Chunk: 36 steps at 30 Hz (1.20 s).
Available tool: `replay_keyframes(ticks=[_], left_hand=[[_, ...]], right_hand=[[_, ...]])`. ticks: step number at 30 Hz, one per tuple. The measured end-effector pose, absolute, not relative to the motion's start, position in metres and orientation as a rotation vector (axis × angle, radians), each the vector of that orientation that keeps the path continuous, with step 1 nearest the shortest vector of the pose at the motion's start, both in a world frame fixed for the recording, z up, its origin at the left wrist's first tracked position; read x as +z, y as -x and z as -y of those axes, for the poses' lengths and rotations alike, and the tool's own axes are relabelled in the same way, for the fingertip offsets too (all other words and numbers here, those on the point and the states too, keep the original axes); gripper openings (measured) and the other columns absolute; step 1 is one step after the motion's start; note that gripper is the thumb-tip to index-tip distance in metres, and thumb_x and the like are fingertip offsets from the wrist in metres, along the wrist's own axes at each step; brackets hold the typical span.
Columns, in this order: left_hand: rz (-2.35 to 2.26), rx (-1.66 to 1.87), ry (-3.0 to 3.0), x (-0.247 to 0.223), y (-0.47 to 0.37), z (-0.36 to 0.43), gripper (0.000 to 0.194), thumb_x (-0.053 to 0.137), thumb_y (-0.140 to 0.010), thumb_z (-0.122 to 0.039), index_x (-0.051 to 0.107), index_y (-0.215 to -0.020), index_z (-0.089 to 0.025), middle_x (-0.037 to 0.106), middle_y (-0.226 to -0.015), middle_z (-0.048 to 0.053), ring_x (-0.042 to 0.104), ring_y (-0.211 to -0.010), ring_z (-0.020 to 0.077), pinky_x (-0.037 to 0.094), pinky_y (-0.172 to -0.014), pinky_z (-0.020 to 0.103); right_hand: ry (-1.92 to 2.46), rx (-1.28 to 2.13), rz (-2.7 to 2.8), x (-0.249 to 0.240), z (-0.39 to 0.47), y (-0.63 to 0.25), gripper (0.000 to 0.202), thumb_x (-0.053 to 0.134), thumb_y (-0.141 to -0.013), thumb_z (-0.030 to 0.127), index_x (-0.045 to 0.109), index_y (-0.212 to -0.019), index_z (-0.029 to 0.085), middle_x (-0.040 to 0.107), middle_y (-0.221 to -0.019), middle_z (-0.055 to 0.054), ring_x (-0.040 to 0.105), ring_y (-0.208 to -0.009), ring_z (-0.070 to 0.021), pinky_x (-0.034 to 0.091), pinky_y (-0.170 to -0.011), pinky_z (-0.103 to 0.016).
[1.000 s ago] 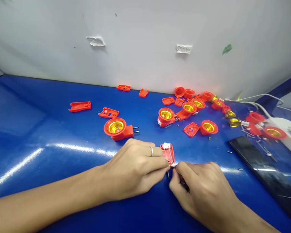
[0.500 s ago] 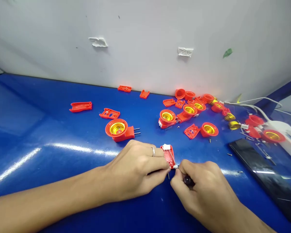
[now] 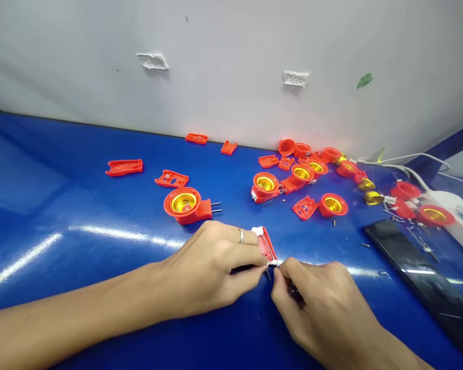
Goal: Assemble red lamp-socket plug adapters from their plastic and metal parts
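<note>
A small red plastic housing (image 3: 265, 245) with a white piece at its top end and a thin metal strip along it lies between my hands. My left hand (image 3: 219, 267), a ring on one finger, pinches the housing's lower left edge. The fingertips of my right hand (image 3: 312, 298) are closed at its lower right corner, and a dark handle (image 3: 295, 294) is tucked inside that hand. A thin metal pin sticks out below the housing. Just beyond my left hand sits a red lamp socket (image 3: 183, 204) with a brass-coloured thread and two prongs.
Several red sockets (image 3: 265, 186) and shells (image 3: 124, 167) are spread over the blue table (image 3: 81, 272), mostly at the back right. A black phone-like slab (image 3: 420, 282) lies at the right, near a white device (image 3: 459, 216) with cables. A pale wall (image 3: 231, 92) stands behind.
The red housing has tilted, its white end now leaning further left. My right fingertips have moved slightly left, closer to my left fingertips. The whole view has shifted a little.
</note>
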<state>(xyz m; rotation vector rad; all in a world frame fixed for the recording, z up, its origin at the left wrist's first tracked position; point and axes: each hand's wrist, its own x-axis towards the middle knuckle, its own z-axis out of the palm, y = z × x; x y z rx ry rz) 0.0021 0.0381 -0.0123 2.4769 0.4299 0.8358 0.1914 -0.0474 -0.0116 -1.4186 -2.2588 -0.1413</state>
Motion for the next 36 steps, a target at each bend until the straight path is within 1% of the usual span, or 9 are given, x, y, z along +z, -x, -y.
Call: replay_keyframes(ticks=[4, 12, 21, 26, 32, 36], left_hand=[[-0.457, 0.842, -2.45, -0.012, -0.002, -0.039, 0.022, 0.058, -0.087, -0.004, 0.064, -0.069, -0.015, 0.051, -0.058, -0.003, 0.044, -0.051, 0.01, 0.031, -0.05, 0.027], [-0.432, 0.845, -2.482, -0.011, -0.002, -0.038, 0.024, 0.056, -0.087, -0.004, 0.061, -0.067, -0.016, 0.049, -0.058, -0.004, 0.043, -0.053, 0.0102, 0.031, -0.051, 0.026], [-0.428, 0.853, -2.499, -0.014, -0.001, -0.04, 0.021, 0.057, -0.084, -0.002, 0.062, -0.069, -0.015, 0.048, -0.06, -0.004, 0.042, -0.054, 0.0098, 0.032, -0.052, 0.027], [-0.453, 0.826, -2.499, -0.015, 0.0, -0.039, 0.021, 0.056, -0.085, -0.003, 0.063, -0.071, -0.015, 0.05, -0.06, -0.003, 0.044, -0.055, 0.0102, 0.034, -0.053, 0.025], [-0.464, 0.831, -2.49, -0.014, 0.0, -0.04, 0.019, 0.057, -0.085, -0.005, 0.064, -0.071, -0.016, 0.051, -0.06, -0.003, 0.045, -0.054, 0.0099, 0.034, -0.053, 0.025], [-0.485, 0.807, -2.488, -0.013, -0.001, -0.039, 0.02, 0.056, -0.087, -0.006, 0.064, -0.072, -0.015, 0.052, -0.06, -0.003, 0.046, -0.054, 0.0102, 0.034, -0.053, 0.025]], right_hand=[[1.417, -0.172, 2.252, -0.012, 0.046, -0.191, 0.032, 0.045, -0.096, 0.016, 0.049, -0.064, 0.022, 0.048, -0.046, 0.005, 0.045, -0.035, -0.0121, 0.022, -0.046, -0.031], [1.382, -0.194, 2.299, -0.008, 0.043, -0.195, 0.031, 0.047, -0.094, 0.016, 0.047, -0.064, 0.022, 0.046, -0.047, 0.005, 0.043, -0.037, -0.012, 0.021, -0.047, -0.032], [1.326, -0.172, 2.332, -0.011, 0.041, -0.199, 0.031, 0.047, -0.095, 0.014, 0.046, -0.065, 0.022, 0.046, -0.051, 0.006, 0.044, -0.04, -0.0109, 0.023, -0.049, -0.031], [1.293, -0.162, 2.384, -0.013, 0.04, -0.203, 0.027, 0.046, -0.096, 0.013, 0.05, -0.07, 0.021, 0.05, -0.054, 0.005, 0.047, -0.041, -0.0117, 0.024, -0.049, -0.031], [1.285, -0.177, 2.329, -0.009, 0.041, -0.207, 0.03, 0.05, -0.094, 0.015, 0.045, -0.065, 0.022, 0.042, -0.05, 0.007, 0.04, -0.039, -0.0093, 0.023, -0.049, -0.031], [1.285, -0.129, 2.352, -0.009, 0.04, -0.205, 0.028, 0.049, -0.093, 0.013, 0.045, -0.066, 0.021, 0.043, -0.051, 0.007, 0.04, -0.041, -0.009, 0.024, -0.05, -0.03]])
